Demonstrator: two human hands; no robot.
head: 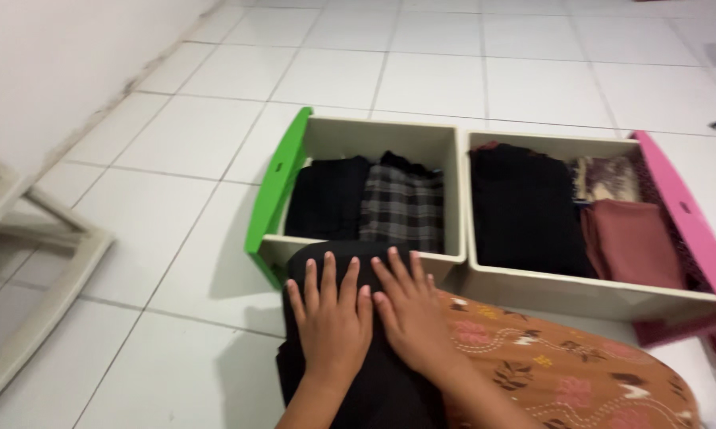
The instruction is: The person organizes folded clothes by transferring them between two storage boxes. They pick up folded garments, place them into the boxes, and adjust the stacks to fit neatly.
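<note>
Your left hand (331, 318) and your right hand (409, 306) both lie flat, palms down and fingers spread, on a black folded cloth (374, 389) that rests across your lap near the bottom of the view. The two hands sit side by side, thumbs just touching, and neither pinches or grips anything. The far edge of the black cloth reaches up against the near wall of the green drawer (272, 191).

To the right of the cloth, your lap is covered by an orange flowered fabric (564, 373).

The green drawer lies on the white tiled floor (175, 238) just beyond your hands. Inside it, a black folded garment (326, 199) sits on the left and a grey plaid garment (403, 208) on the right, touching each other.

Right beside it lies a pink drawer (687, 218), its wall against the green one. It holds a large black pile (524, 210) on the left, a dusty red folded cloth (632, 242) on the near right and a patterned brown piece (604, 179) on the far right.

At the far left, a pale frame (40, 270) leans near the wall.
</note>
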